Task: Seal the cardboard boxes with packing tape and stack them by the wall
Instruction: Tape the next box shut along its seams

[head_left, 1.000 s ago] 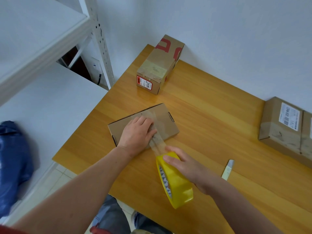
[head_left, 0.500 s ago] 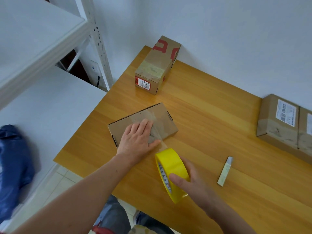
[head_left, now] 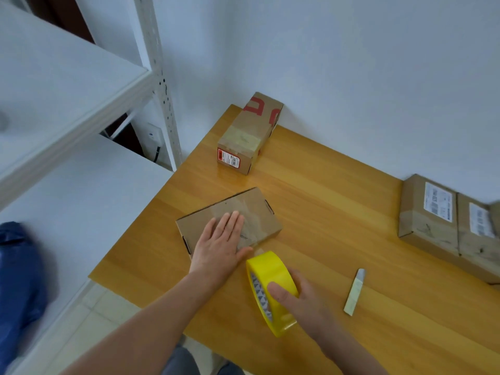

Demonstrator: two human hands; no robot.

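Observation:
A flat brown cardboard box (head_left: 251,209) lies near the table's front left corner, with clear tape across its top. My left hand (head_left: 220,244) presses flat on it, fingers straight. Just in front of the box, my right hand (head_left: 300,299) grips a yellow roll of packing tape (head_left: 266,277) standing on edge; a short strip of tape runs from the roll to the box's near edge. A taller box with red print (head_left: 250,131) stands against the wall at the back. Two labelled boxes (head_left: 427,212) sit side by side at the right.
A pale utility knife (head_left: 355,292) lies on the wooden table (head_left: 338,190) right of the tape roll. White metal shelving (head_left: 81,85) stands left of the table. A blue bag (head_left: 19,269) rests on the lower shelf. The white wall borders the table's far side.
My right hand has drawn the tape roll down to the box's near edge and lowered it toward the table. My left hand has flattened and slid along the taped top.

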